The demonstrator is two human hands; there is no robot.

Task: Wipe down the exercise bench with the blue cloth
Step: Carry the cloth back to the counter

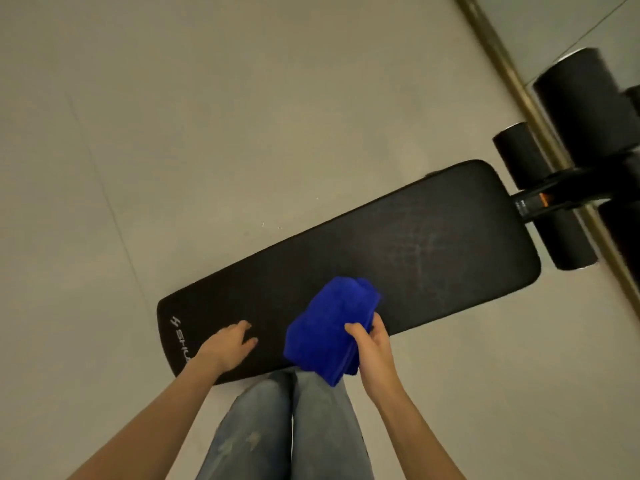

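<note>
A long black padded exercise bench point(398, 258) lies slantwise across the floor, its logo end near me at the lower left. My right hand point(372, 351) grips a bunched blue cloth point(329, 327) over the bench's near edge. The cloth covers part of the pad's middle. My left hand point(230, 344) rests flat on the pad beside the logo, fingers spread. Faint smear marks show on the pad's far half.
Black foam leg rollers point(585, 105) and the bench's frame post point(533, 206) stand at the far right end, next to a mirror with a brass edge point(512, 81). My jeans-clad legs point(277, 431) stand against the bench's near side. Pale tiled floor point(173, 116) surrounds it.
</note>
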